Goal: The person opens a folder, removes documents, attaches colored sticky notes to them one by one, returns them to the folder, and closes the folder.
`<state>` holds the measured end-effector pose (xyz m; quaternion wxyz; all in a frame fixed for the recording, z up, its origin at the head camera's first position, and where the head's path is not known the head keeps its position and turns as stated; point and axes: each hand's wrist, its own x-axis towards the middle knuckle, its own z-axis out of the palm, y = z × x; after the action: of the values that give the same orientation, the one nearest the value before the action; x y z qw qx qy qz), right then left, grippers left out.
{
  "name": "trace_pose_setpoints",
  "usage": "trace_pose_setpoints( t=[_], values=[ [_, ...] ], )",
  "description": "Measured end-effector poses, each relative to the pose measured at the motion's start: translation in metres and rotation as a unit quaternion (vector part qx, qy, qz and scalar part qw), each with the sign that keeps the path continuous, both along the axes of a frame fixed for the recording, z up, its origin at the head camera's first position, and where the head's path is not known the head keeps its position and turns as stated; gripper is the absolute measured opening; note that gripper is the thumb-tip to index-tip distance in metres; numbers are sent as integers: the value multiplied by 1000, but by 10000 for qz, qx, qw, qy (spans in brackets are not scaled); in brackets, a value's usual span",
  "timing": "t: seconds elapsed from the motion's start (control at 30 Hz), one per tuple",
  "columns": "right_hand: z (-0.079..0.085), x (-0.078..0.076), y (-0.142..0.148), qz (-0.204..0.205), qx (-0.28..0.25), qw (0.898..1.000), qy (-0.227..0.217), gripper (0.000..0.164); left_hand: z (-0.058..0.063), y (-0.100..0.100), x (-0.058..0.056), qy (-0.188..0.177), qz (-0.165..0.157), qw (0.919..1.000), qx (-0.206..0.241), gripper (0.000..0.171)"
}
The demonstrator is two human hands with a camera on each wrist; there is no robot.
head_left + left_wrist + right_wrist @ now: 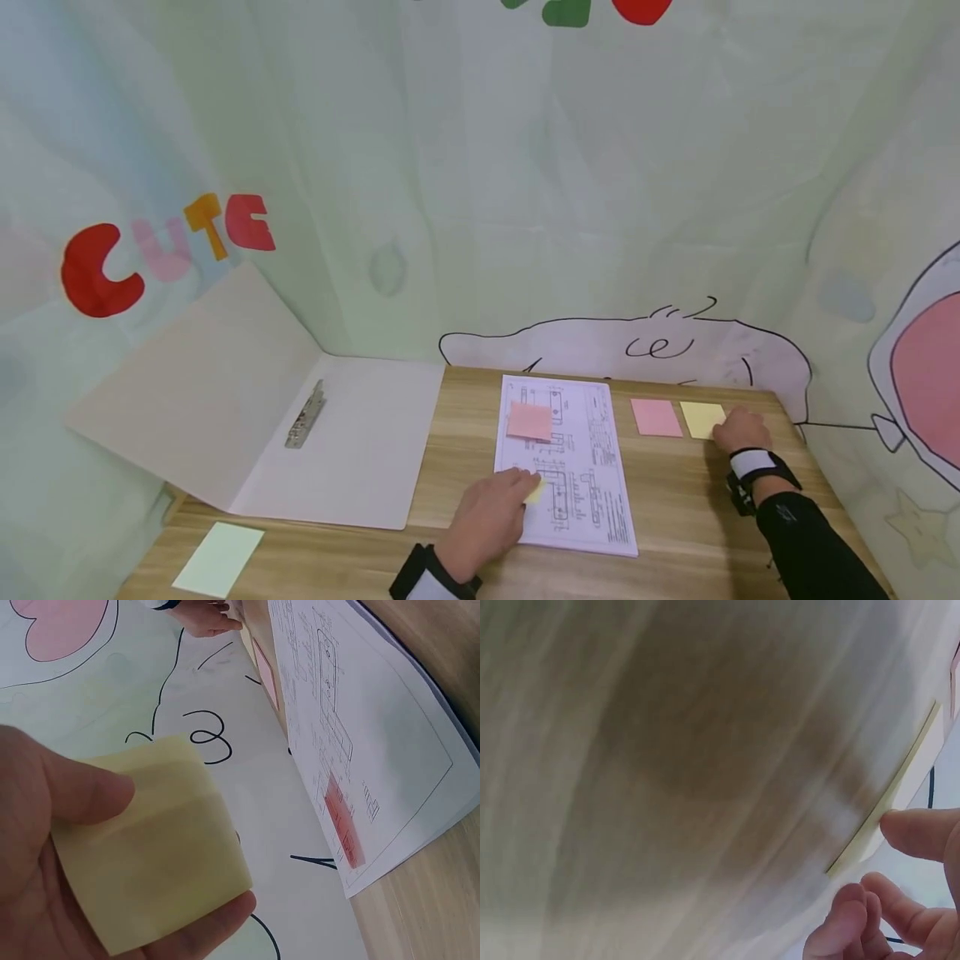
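Note:
My left hand pinches a yellow sticky note, thumb on its face and fingers behind it, over the lower left part of a stack of printed drawings. A pink sticky note lies on the upper part of the top sheet. At the far right, my right hand is at a yellow sticky pad on the table. In the right wrist view the thumb touches the edge of that pad, with the other fingers bent beside it. To its left lies a pink sticky pad.
An opened white folder with a metal clip takes up the left side, its cover leaning on the curtain. A pale green sheet lies near the front left edge of the wooden table. Printed curtain surrounds the back and sides.

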<state>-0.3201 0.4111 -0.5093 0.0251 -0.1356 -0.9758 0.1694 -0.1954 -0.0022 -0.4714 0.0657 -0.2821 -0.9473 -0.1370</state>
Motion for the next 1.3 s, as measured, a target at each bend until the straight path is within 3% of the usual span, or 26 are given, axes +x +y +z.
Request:
trace_pose_setpoints(
  t=[0.17, 0.33, 0.5, 0.7, 0.87, 1.0, 1.2, 1.3],
  values=[
    [0, 3, -4, -5, -52, 9999, 126, 21, -2, 1, 0, 65, -116, 9998, -153, 34],
    [-1, 1, -24, 136, -526, 9965, 628, 27, -2, 4, -1, 180, -188, 9992, -309, 33],
    [10, 5, -60, 350, -805, 9942, 627, 29, -4, 7, -2, 232, -221, 9985, -451, 32],
    [22, 17, -109, 890, -966, 9893, 639, 27, -7, 10, 0, 171, -232, 9982, -519, 35],
    [33, 35, -153, 1407, -1415, 9789, 437, 23, -9, 13, 0, 454, -283, 9973, -511, 37],
    [40, 53, -182, 2041, -2105, 9555, -325, 24, -11, 15, -1, 697, -336, 9955, -550, 37],
    [40, 70, -203, 3069, -3075, 8926, -1208, 29, -14, 19, -1, 1093, -394, 9913, -625, 39],
    [37, 73, -208, 3255, -3398, 8703, -1454, 28, -14, 20, 0, 1097, -371, 9907, -709, 40]
  ],
)
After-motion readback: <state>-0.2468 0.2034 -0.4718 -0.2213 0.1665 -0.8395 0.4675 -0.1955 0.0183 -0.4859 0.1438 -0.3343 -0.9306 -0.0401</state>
